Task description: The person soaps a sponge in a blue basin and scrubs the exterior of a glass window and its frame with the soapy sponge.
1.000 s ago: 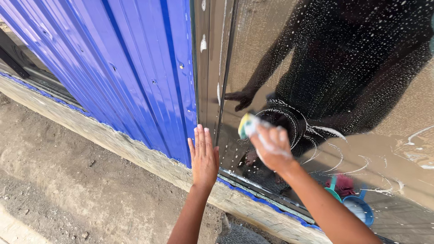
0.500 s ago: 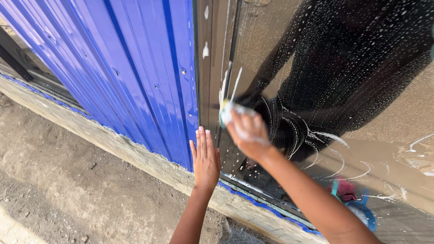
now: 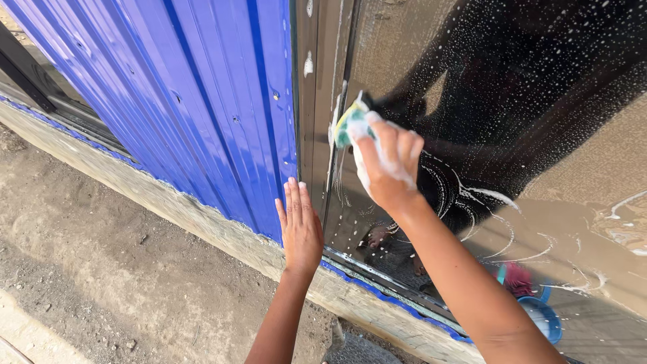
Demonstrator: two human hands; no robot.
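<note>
My right hand (image 3: 387,162) grips a soapy yellow-and-green sponge (image 3: 349,123) and presses it against a dark reflective glass pane (image 3: 539,135) near its left edge. White suds and curved smear marks cover the glass around the hand. My left hand (image 3: 300,226) lies flat, fingers together, against the brown window frame (image 3: 317,81) next to the blue corrugated metal sheet (image 3: 175,94). It holds nothing. The glass mirrors a dark figure and an arm.
A concrete ledge (image 3: 202,226) runs below the wall, with bare dirt ground (image 3: 101,283) in front. Reflected in the glass at lower right are a blue bowl (image 3: 542,317) and a pink object (image 3: 517,278).
My right hand has swept the sponge from the lower pane left to the frame edge, then upward along it, leaving fresh suds. My left hand stayed flat on the frame.
</note>
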